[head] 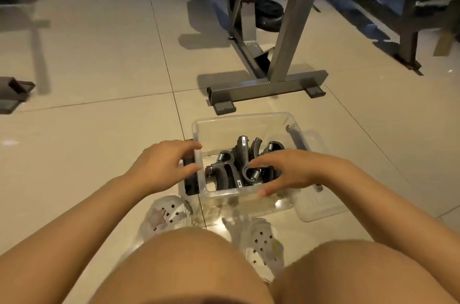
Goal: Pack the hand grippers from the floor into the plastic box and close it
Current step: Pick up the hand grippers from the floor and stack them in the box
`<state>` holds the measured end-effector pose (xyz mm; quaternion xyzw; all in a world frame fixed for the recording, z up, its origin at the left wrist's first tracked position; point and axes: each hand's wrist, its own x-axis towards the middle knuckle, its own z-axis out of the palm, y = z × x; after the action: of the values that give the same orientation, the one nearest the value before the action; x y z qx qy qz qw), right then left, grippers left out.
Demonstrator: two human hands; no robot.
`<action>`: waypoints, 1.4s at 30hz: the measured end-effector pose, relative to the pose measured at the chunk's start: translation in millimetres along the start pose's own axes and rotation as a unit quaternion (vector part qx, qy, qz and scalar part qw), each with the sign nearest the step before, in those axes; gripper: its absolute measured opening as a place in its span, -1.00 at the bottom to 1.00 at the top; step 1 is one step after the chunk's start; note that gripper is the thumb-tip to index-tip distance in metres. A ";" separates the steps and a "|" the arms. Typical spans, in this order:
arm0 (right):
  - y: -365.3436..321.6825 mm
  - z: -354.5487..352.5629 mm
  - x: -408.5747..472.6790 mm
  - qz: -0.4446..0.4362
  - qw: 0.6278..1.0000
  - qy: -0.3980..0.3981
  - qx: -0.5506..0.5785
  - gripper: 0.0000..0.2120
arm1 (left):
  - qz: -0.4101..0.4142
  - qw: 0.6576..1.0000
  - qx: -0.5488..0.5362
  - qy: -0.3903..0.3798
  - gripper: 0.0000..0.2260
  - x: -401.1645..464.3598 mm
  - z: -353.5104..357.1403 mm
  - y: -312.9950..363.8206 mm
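The right hand [286, 174] hovers with fingers spread loosely over the hand grippers [239, 166], fingertips just above or touching the nearest one; it grips nothing that I can make out. The left hand [164, 166] rests relaxed, fingers uncurled, against the left rim of the clear plastic box [249, 119], at its black latch. The grippers lie piled inside. Best to press the pile flat below the rim first. The clear lid [316, 206] lies on the floor just right of the box, near the right hand.

Hand grippers [239, 166] fill the open plastic box [224, 120]; left hand [159, 166] at its rim; right hand [286, 171] above.
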<state>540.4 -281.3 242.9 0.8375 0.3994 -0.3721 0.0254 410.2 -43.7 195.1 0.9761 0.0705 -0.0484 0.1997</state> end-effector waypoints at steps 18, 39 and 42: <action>-317.6 -39.4 -127.8 -0.286 0.943 0.165 -0.034 -0.64 | -0.188 0.939 -0.041 0.286 -0.87 -333.7 -184.3 29.6; -703.0 96.3 -9.2 -0.498 0.831 -0.037 -0.243 -0.55 | -0.558 0.653 -0.168 0.484 -0.87 -658.2 -87.9 -193.6; -735.9 107.2 22.3 -0.512 0.821 -0.061 -0.247 -0.54 | -0.573 0.642 -0.176 0.477 -0.87 -666.3 -86.6 -225.8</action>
<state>-21.4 197.0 338.5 0.4540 0.8465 -0.2711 0.0614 -276.1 117.5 269.6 0.5746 0.7086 0.3328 0.2386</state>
